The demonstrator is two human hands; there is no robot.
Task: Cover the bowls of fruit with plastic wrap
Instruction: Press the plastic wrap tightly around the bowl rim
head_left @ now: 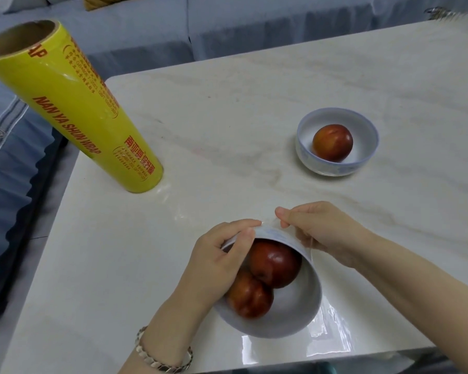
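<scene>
A white bowl (289, 317) with two red fruits (274, 263) sits tilted toward me near the table's front edge. A clear sheet of plastic wrap (327, 327) lies over and around it, shining on the table at its right. My left hand (216, 263) pinches the wrap at the bowl's far rim. My right hand (322, 228) grips the wrap on the rim's far right side. A second white bowl (362, 130) with one red fruit (332, 142) stands uncovered at the back right. The yellow roll of plastic wrap (73, 109) stands upright at the left.
The white marble table (241, 109) has its left edge close to the roll. A blue sofa (146, 25) runs along the back and left. A metal object (441, 13) shows blurred at the far right corner.
</scene>
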